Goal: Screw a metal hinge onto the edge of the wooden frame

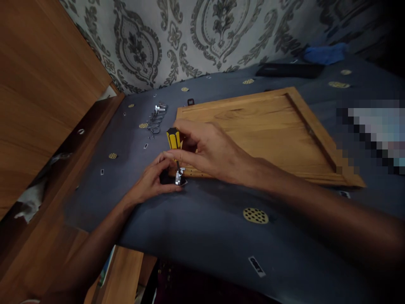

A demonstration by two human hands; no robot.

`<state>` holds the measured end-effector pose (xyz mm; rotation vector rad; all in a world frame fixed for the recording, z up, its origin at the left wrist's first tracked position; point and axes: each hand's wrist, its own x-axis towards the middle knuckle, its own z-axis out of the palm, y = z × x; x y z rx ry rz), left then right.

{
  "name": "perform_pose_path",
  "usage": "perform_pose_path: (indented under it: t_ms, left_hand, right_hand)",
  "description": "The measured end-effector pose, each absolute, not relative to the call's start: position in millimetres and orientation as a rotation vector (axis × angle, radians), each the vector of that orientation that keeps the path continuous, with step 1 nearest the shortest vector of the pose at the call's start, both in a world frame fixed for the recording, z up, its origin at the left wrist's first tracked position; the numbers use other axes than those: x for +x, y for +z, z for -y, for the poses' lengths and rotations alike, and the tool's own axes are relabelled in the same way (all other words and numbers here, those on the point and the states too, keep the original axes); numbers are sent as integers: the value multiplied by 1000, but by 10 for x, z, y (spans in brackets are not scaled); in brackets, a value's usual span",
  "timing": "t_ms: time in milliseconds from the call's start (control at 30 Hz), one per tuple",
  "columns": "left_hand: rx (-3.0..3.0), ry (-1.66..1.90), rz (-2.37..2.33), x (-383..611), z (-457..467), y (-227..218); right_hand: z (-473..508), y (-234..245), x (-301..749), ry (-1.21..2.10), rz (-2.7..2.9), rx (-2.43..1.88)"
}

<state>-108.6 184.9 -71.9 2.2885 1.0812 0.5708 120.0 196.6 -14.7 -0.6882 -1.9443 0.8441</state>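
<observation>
You have the yellow-handled screwdriver [174, 140] pinched between the thumb and fingers of your right hand [210, 145], its handle up and its shaft pointing down at a shiny metal fitting [179, 177]. That near-upright hold probably serves to bring the tip straight onto the fitting, with the fingers placed to twist the handle. Your left hand [153, 179] is curled round the fitting from the left, thumb at its lower end and fingers above, most likely to steady it; whether those fingers truly squeeze it, you cannot tell in this shadow.

The fitting sits at the near left corner of the wooden panel [262, 131], right between your two hands and under the screwdriver. The panel lies flat on the cloth-covered surface [202, 236], reaching away from your hands toward the surface's right side, with your right wrist crossing over its near edge. Lying flat likely gives your work a firm base.

Loose metal pieces [156, 116] lie toward the far left corner of the surface, just past your left hand, perhaps put there to be within easy reach. Along the far edge, at the right, a dark flat object [289, 70] and a blue cloth [325, 54] lie well apart from your hands.
</observation>
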Motion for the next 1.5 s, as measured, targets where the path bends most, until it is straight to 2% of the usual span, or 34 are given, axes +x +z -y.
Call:
perform_pose_path:
  t_ms: [233,433,633,1133,1500]
  left_hand:
    - [2255,567,-1123,-1111,-1856,-753]
    - [2246,590,-1131,-1110,-1846,-753]
    - [2233,581,-1067,-1084,-1847,-705]
    - [2218,566,-1070,-1068,-1840,-686]
    - [2260,537,-1092,-1091,-1847,-696]
  right_hand:
    - [-1999,-71,1287,1157,1994,-510]
    - [-1867,-196,1119,766,1757,-757]
    - [-1844,69,1223,626,1482,-765]
    - [-1908,-164,1152,775,1786,-838]
    - [-1898,-165,1184,663,1914,-820]
